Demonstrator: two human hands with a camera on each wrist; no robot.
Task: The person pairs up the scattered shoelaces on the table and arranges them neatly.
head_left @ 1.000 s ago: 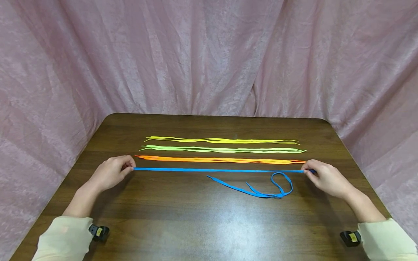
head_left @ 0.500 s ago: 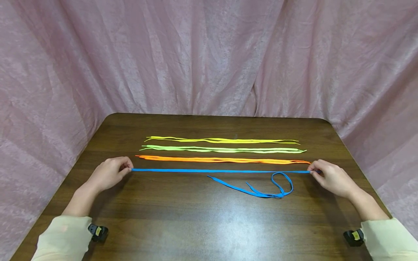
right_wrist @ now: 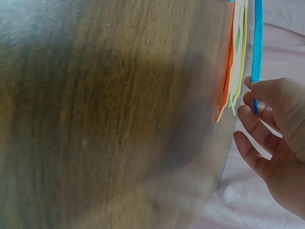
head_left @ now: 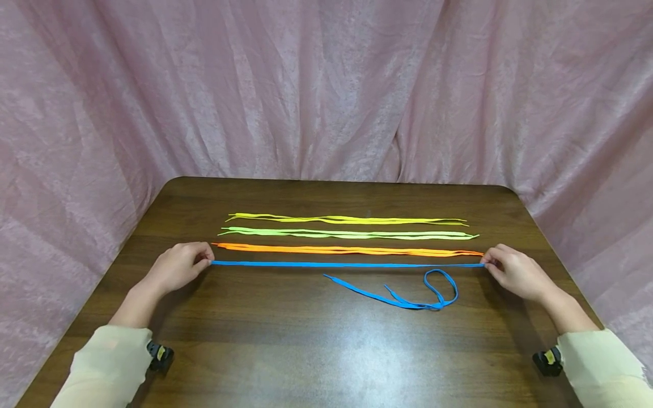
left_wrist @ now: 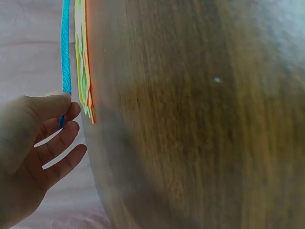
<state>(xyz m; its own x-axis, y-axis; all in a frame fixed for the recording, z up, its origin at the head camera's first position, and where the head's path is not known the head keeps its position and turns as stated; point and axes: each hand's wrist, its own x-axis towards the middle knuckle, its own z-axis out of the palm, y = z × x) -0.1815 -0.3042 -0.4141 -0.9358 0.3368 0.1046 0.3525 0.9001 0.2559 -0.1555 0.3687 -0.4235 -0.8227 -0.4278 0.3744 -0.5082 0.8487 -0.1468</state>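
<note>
A blue shoelace is stretched straight and level between both hands. My left hand pinches its left end between thumb and forefinger; in the left wrist view a short tip of the blue shoelace pokes out below the thumb. On the other side my right hand pinches the right end the same way, the tip showing under the fingers in the right wrist view. Just beyond the taut lace lies an orange shoelace, doubled and nearly parallel to it. Nearer the body, a second blue shoelace lies loosely with a loop.
Farther back on the brown wooden table lie a doubled green shoelace and a doubled yellow shoelace, side by side. A pink curtain hangs behind and along both sides of the table.
The right hand has moved outward to the right, pulling the blue lace straight. Both hands have then shifted slightly away from the body, toward the orange lace. The looped blue lace stays put.
</note>
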